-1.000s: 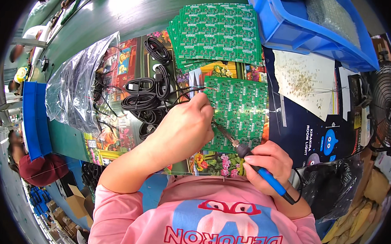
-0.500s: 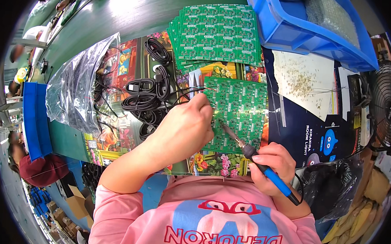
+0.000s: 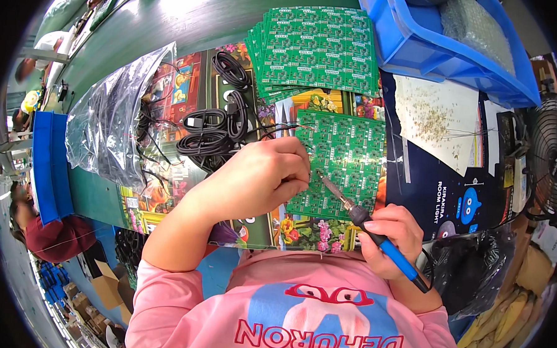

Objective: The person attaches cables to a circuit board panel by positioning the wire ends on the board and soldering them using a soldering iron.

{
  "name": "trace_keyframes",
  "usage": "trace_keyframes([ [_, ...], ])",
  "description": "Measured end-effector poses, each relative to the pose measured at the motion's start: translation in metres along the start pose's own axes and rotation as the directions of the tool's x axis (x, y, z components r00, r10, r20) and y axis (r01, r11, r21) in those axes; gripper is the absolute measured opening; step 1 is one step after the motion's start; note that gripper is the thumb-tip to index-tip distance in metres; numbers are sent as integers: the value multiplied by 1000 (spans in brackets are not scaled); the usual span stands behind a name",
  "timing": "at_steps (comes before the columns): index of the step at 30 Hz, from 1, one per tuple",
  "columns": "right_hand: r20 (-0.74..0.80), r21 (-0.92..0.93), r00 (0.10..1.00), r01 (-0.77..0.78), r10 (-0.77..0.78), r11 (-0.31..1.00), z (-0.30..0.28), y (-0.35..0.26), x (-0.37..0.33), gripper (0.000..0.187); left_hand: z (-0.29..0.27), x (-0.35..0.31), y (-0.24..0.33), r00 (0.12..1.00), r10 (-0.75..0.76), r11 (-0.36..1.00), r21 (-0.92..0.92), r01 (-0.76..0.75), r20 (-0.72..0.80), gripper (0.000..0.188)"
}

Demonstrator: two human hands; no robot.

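In my right hand (image 3: 390, 238) is a soldering iron (image 3: 362, 216) with a blue and black handle, its fingers wrapped round the grip. The iron slants up and left, its tip at the left-middle part of a green circuit board panel (image 3: 362, 143). My left hand (image 3: 269, 173) is closed at the panel's left edge, fingertips bent close to the iron's tip. What those fingers pinch, if anything, is hidden. Coiled black cables (image 3: 202, 142) lie left of the panel, and thin cable ends reach its upper left corner.
A stack of green panels (image 3: 318, 48) lies beyond. At the far right stand a blue bin (image 3: 414, 52) and a paper sheet (image 3: 436, 122) covered in small bits. A clear plastic bag (image 3: 109, 126) with cables lies left, near a blue tray (image 3: 50, 170). A fan (image 3: 553, 149) stands right.
My left hand has turned, and its curled fingers have come a little nearer to me along the panel's edge. The iron's tip stays at about the same part of the panel.
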State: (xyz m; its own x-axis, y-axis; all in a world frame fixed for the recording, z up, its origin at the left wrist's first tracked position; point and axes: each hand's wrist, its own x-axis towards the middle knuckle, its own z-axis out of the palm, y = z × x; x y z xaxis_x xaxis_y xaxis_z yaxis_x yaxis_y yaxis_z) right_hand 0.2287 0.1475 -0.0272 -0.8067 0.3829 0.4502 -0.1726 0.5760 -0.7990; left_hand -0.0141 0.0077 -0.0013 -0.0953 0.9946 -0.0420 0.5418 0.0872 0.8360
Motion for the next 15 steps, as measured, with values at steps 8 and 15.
trace_keyframes([
  [8, 20, 23, 1000, -4, 4, 1000, -1, 1, 0, 31, 9, 2, 3, 998, 55, 982, 180, -49, -25, 12],
  [15, 33, 48, 999, 6, -7, 999, 0, 3, 0, 30, 13, 3, -1, 994, 90, 965, 255, -69, -68, 16],
])
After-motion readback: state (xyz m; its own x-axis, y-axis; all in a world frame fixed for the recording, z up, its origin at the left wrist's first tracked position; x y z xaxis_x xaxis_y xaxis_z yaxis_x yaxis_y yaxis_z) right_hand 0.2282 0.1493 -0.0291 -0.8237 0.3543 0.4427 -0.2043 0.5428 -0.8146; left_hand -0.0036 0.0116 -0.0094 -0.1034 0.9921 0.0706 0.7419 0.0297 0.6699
